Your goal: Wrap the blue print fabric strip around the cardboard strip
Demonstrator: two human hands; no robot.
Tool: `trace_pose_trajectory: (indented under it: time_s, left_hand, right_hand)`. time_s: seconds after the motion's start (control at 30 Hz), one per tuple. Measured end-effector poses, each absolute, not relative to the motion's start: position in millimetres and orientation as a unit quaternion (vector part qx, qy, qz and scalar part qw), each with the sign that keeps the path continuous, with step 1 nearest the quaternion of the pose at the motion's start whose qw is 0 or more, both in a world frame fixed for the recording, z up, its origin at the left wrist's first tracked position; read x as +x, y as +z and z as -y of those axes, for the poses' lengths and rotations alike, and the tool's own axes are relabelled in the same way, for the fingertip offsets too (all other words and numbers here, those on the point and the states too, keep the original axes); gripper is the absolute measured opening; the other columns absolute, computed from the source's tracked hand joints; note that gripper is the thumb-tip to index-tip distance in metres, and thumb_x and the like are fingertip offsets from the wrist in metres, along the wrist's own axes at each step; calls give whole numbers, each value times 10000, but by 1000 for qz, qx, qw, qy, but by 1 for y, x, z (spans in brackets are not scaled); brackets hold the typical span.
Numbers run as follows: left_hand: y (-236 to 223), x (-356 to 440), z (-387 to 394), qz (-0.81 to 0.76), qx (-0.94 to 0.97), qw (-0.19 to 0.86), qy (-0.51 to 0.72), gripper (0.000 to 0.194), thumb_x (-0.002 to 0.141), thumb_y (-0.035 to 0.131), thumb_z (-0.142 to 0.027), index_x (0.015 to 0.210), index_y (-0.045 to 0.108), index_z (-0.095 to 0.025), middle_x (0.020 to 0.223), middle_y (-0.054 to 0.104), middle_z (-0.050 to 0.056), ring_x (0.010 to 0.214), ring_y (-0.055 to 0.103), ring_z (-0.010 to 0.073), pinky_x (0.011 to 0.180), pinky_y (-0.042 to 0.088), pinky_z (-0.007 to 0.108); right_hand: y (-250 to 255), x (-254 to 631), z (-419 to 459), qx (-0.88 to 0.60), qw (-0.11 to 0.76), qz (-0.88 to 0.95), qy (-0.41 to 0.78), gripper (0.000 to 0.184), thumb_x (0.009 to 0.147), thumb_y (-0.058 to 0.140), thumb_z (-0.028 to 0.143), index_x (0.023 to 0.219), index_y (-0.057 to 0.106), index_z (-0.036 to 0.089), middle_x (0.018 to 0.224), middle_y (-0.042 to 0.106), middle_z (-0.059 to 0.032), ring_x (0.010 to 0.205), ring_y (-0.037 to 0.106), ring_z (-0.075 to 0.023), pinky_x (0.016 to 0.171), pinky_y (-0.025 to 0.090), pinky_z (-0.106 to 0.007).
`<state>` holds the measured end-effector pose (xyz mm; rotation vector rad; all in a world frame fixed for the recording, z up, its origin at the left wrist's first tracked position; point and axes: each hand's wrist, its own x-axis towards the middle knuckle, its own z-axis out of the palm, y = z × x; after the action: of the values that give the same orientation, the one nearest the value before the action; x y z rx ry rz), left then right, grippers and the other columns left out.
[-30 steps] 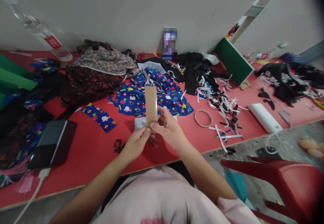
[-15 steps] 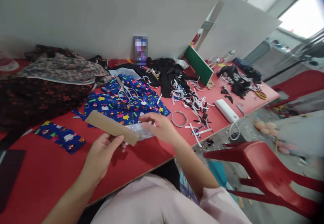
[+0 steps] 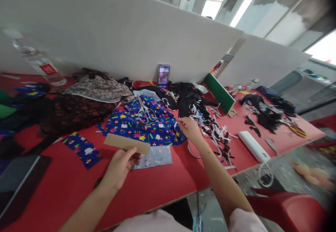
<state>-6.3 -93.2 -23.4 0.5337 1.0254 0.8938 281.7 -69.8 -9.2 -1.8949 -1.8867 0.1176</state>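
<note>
My left hand [image 3: 120, 166] pinches a brown cardboard strip [image 3: 127, 143], held level above the red table [image 3: 147, 190]. Under it lies a small pale printed cloth piece [image 3: 155, 157]. My right hand [image 3: 191, 129] reaches out over the right edge of the blue cartoon-print fabric [image 3: 147, 128], close to a tangle of white and black scraps [image 3: 214, 134]; its fingers are curled and I cannot make out anything in them. Silver scissors [image 3: 146, 112] rest on the blue fabric.
A blue print scrap [image 3: 82, 149] lies at left, dark floral fabrics [image 3: 76, 107] behind it, a water bottle [image 3: 36, 61] far left. A dark tablet [image 3: 18, 183] sits at the near left edge. A white power bank [image 3: 254, 146], a green board [image 3: 219, 93] and black cloth [image 3: 265, 111] lie right. A red chair [image 3: 291, 211] stands below.
My right hand let go of the cardboard strip and moved away to the right toward the scraps. The left hand tipped the strip from upright to level. The view swung.
</note>
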Motion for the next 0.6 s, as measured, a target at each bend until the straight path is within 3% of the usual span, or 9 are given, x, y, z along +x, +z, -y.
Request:
trace_pose_trajectory:
  time_s: [0.13,0.3,0.43,0.6]
  left_hand:
    - [-24,-9,90,-463,219,739,437,155,592,741,-180,688,663,-85,584,692,45,543,638,121,520,514,188]
    - [-24,-13,90,-461,191,730,467,133,584,730,-169,655,667,-76,567,683,41,538,639,123,526,520,194]
    - [-21,-17,91,-456,172,727,484,144,588,729,-183,675,672,-82,586,689,38,555,646,130,554,531,210]
    - [-15,-18,92,-445,156,726,500,140,611,718,-183,698,670,-83,592,689,36,563,649,132,565,539,218]
  right_hand:
    - [-4,216,17,-658,188,724,87,193,883,492,232,998,642,196,996,687,-54,945,622,-162,837,436,-243]
    - [-7,163,-38,-703,111,690,132,418,758,665,221,1128,544,70,1038,650,-202,962,614,-279,805,451,-345]
    - [-4,160,-57,-714,76,672,181,520,714,689,178,1191,503,91,1074,646,-178,964,612,-255,800,447,-311]
    - [14,185,-51,-696,83,664,260,473,757,664,360,1171,555,161,985,674,-85,822,623,-179,722,456,-255]
